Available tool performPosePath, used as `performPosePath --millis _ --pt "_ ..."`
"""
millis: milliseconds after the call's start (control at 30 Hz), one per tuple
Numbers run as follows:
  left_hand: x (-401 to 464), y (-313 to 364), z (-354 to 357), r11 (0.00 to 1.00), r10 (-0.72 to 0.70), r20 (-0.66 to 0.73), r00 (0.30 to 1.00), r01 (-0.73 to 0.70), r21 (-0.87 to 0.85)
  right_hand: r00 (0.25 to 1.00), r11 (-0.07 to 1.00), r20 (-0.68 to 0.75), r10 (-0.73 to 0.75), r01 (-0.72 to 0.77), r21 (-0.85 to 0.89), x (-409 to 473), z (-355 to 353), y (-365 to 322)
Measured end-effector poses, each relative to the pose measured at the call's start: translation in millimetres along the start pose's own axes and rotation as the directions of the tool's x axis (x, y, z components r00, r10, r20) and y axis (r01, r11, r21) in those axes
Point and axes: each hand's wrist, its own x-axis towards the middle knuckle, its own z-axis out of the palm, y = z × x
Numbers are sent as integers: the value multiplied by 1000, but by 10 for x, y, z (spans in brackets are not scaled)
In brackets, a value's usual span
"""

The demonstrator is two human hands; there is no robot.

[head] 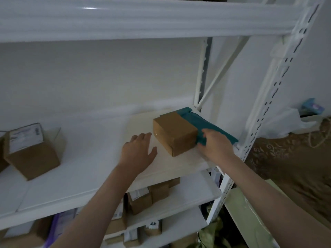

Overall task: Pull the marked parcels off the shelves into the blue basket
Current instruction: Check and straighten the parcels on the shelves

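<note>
A brown cardboard box [174, 132] lies on the white shelf board [100, 169] near its right end. Right of the box lies a teal plastic mailer parcel [202, 122], pressed against the box's side. My right hand [215, 146] grips the near end of the teal parcel, fingers curled over its edge. My left hand [138, 153] hovers flat and open just left of the box, fingers straight, touching nothing I can see. No blue basket is in view.
Another cardboard box with a white label [30, 151] sits at the shelf's left. Lower shelves hold several small labelled boxes [141, 199]. The white slotted upright [265, 104] stands right of the teal parcel. A shelf beam [125, 18] runs overhead.
</note>
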Motion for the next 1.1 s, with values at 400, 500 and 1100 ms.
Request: performPosePath --millis 400,500,1100 --pt "426 133 53 989 102 15 995 -103 106 990 991 -54 -129 130 8 276 248 -202" --pt "424 -8 75 992 83 0 997 -83 92 987 987 -46 -156 157 30 352 302 -290" --pt "-102 -970 83 1000 1 34 999 -1 22 967 935 81 -241 209 288 513 772 -979"
